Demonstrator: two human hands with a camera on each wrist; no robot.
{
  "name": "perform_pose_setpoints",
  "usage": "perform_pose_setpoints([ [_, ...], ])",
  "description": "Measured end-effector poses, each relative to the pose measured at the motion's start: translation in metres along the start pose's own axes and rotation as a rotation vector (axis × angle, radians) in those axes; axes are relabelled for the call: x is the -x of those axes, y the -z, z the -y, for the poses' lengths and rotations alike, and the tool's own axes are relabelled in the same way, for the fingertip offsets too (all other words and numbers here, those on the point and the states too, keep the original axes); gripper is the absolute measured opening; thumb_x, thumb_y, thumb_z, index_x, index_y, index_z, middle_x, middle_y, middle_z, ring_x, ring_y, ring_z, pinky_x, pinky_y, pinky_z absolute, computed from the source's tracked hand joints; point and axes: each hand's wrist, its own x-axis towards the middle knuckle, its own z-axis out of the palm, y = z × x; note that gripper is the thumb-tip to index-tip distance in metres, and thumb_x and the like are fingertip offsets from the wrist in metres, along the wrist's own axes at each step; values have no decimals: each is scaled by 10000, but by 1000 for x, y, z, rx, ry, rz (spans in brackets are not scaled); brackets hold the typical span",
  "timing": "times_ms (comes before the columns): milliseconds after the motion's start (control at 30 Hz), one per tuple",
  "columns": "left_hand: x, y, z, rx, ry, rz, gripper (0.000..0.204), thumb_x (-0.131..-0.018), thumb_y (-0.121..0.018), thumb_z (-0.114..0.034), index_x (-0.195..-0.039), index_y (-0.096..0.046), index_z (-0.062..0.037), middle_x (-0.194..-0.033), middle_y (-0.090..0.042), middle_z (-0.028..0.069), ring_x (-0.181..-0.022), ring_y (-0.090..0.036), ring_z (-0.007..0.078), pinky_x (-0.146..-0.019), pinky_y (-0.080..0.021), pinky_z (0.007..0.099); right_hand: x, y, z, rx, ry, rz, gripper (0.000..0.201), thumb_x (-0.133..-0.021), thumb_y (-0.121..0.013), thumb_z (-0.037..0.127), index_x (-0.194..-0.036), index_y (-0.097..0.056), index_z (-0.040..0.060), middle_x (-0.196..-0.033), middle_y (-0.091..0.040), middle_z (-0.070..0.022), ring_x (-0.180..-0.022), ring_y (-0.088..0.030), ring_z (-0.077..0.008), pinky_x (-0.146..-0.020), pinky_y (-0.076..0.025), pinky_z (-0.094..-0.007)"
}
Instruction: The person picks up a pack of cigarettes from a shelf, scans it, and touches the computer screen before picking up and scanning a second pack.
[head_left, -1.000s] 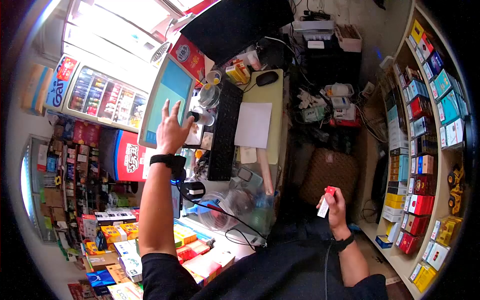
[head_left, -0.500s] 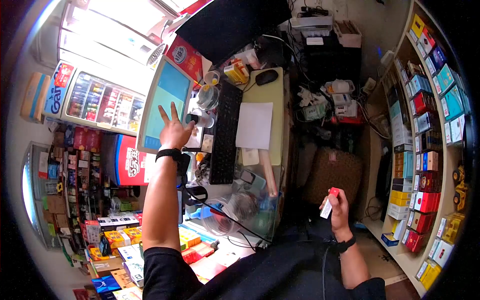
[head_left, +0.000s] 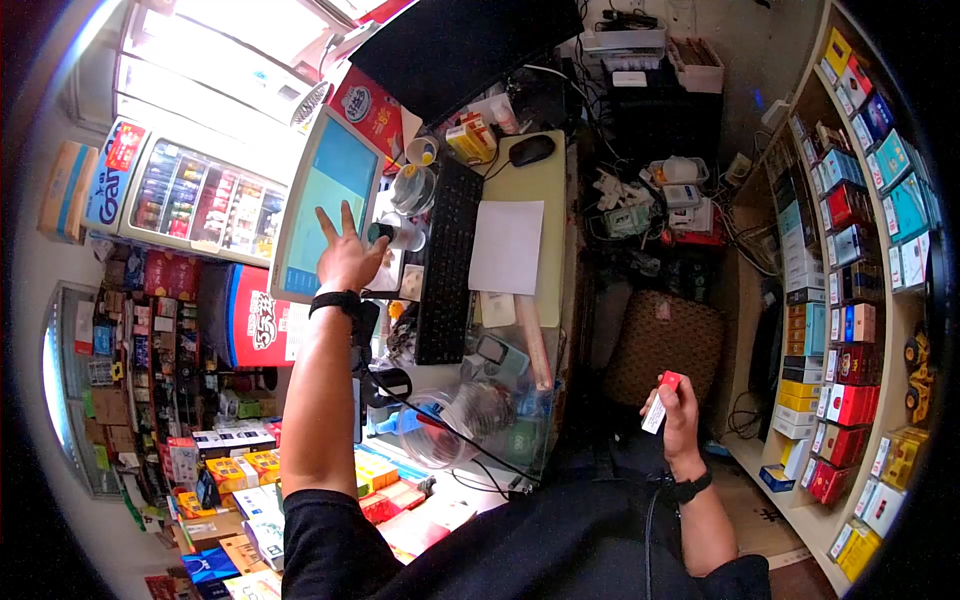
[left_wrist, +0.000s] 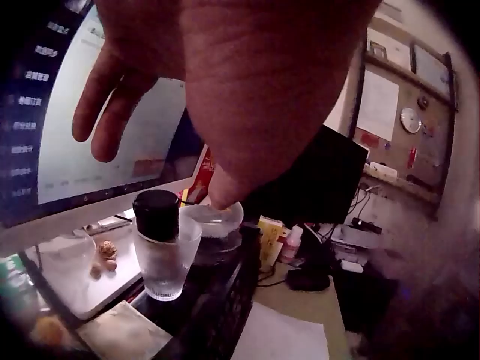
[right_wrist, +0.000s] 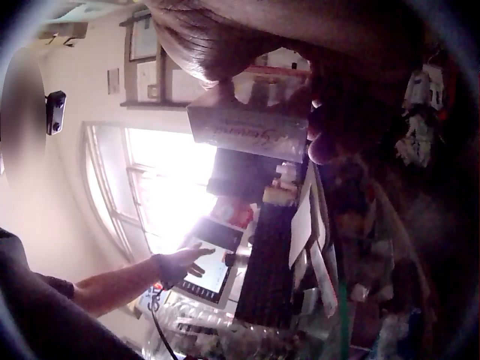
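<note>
My left hand (head_left: pixel 347 262) is held with fingers spread at the tablet-like screen (head_left: pixel 320 215); whether a fingertip touches the glass I cannot tell. In the left wrist view that hand (left_wrist: pixel 225 82) hangs over the lit screen (left_wrist: pixel 64 150), above a glass with a black lid (left_wrist: pixel 161 255). My right hand (head_left: pixel 680 425) grips a small red and white box (head_left: pixel 655 412) low over my lap. The right wrist view shows the box (right_wrist: pixel 247 131) between thumb and fingers, its printed white side facing the camera.
A black keyboard (head_left: pixel 447 270), a white sheet (head_left: pixel 507 248) and a mouse (head_left: pixel 532 151) lie beside the screen. Clear plastic jars (head_left: pixel 455 420) stand nearer my body. Shelves of small boxes (head_left: pixel 850 385) line the right; a display of packets (head_left: pixel 230 470) is at lower left.
My left hand has drawn back slightly toward the screen's lower part, its fingers still spread. The view has shifted a little. The right hand keeps its hold on the box.
</note>
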Motion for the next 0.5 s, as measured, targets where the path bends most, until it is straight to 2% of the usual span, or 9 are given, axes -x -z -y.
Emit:
perform_pose_setpoints([
  [500, -3, -9, 5, -7, 14, -32, 1085, -902, -716, -584, -1705, -132, -146, -1734, 82, 293, -1120, -706, 489, -880, -619, 492, -2, -2, 3, 19, -20, -6, 569, -967, -691, 558, -1210, -576, 57, -850, -623, -44, -740, -653, -140, -693, -558, -291],
])
